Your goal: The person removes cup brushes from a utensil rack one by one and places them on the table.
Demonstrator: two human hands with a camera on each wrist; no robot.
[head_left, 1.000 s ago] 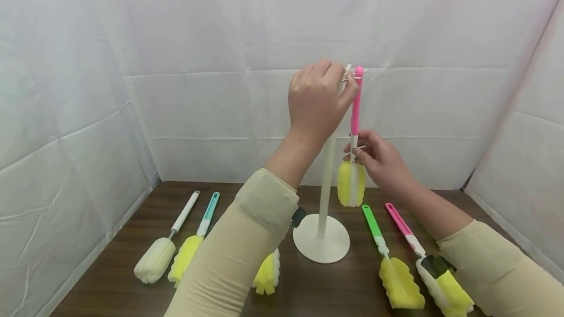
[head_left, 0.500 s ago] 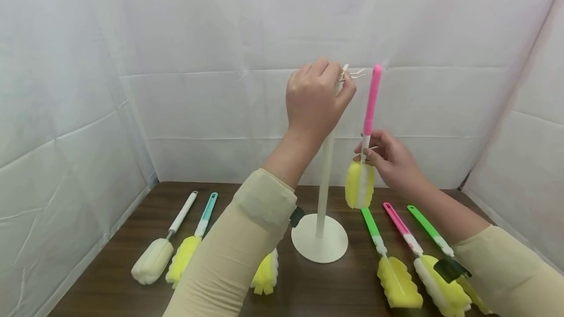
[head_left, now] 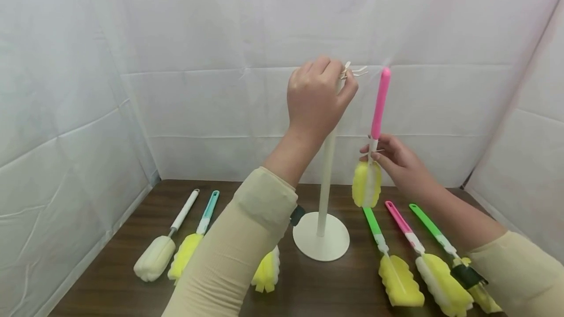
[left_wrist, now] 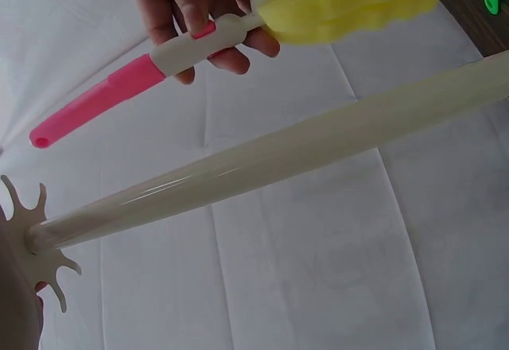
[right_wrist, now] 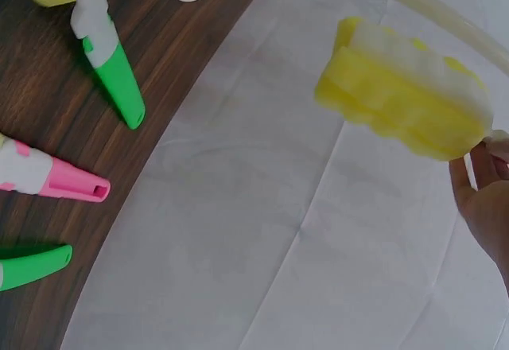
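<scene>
Right hand [head_left: 398, 160] pinches the pink-handled sponge brush [head_left: 373, 136] at its white neck, holding it upright in the air with the yellow sponge head hanging just below the fingers. Left hand [head_left: 318, 97] is up high, fingers curled round the top of the white stand [head_left: 326, 180], right by its little hooks. Pink handle tip sits just beside those hooks, apart from them. Under the right hand, three more brushes [head_left: 398, 258] lie on the table [head_left: 308, 287].

The brush [head_left: 374, 141] I hold has a smooth pink plastic handle and a porous yellow foam head. The stand pole [left_wrist: 270, 159] is glossy, maybe painted metal. The table [head_left: 132, 219] is dark matt wood.
</scene>
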